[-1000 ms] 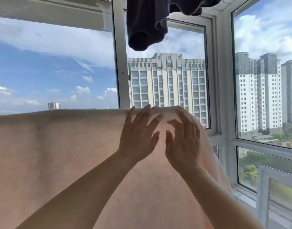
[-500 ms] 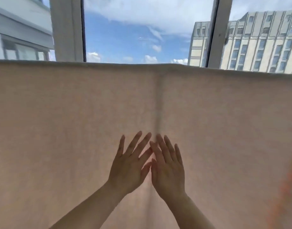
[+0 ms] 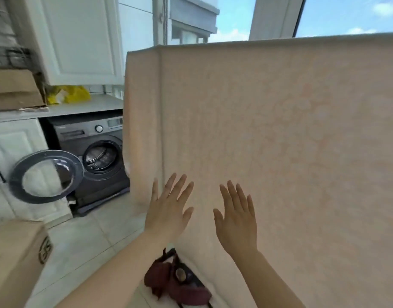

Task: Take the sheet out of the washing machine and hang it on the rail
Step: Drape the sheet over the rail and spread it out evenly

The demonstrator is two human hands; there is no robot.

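A pale peach sheet [image 3: 279, 130] hangs draped over a rail that it hides along its top fold, filling the right and middle of the view. My left hand [image 3: 168, 210] lies flat with fingers spread near the sheet's left edge. Beside it my right hand [image 3: 237, 216] is flat against the cloth, fingers straight. Neither hand grips anything. The dark grey washing machine [image 3: 95, 156] stands at the left under a counter, its round door [image 3: 44, 176] swung wide and the drum visible.
A cardboard box [image 3: 15, 258] sits at the lower left on the tiled floor. Dark red cloth [image 3: 175, 283] lies on the floor below my hands. Another box [image 3: 13, 90] and a yellow bag [image 3: 69, 94] rest on the counter. White cabinets and windows stand behind.
The view has swung left along the sheet, bringing its left edge and the washing machine into sight. My hands have moved apart, still flat on the cloth.
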